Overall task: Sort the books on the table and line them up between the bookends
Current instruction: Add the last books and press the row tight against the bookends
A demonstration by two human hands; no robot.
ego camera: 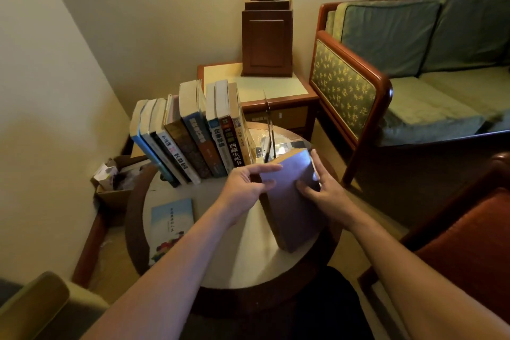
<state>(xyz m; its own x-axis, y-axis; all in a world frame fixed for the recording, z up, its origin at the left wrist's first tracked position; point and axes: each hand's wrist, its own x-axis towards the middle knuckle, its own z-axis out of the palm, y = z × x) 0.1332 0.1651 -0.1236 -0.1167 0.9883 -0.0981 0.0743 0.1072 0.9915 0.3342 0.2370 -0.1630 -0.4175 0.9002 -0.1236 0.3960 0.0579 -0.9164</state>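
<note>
- Purple-covered and thick, the book you hold sits tilted at the centre of the round surface, its lower end at or just above the top, just right of the standing row.
- Your left grip pinches the book's upper left edge. Your right grip clasps its right edge, fingers spread over the cover.
- Most of the job looks done: about eight books stand in a row at the upper left of the surface, spines toward you, leaning left.
- Two seem left: this purple one, and a pale blue book lying flat at the lower left, well apart from the row.
- A thin, see-through bookend appears to stand right of the row, with a gap between. I cannot make out the left bookend.
- Glossy small items lie in that gap, too blurred to name; they may crowd the slot you need.
- Around you: a cardboard box of scraps on the floor at left, a wooden lamp base on a side table at top centre, and a sofa at upper right.
</note>
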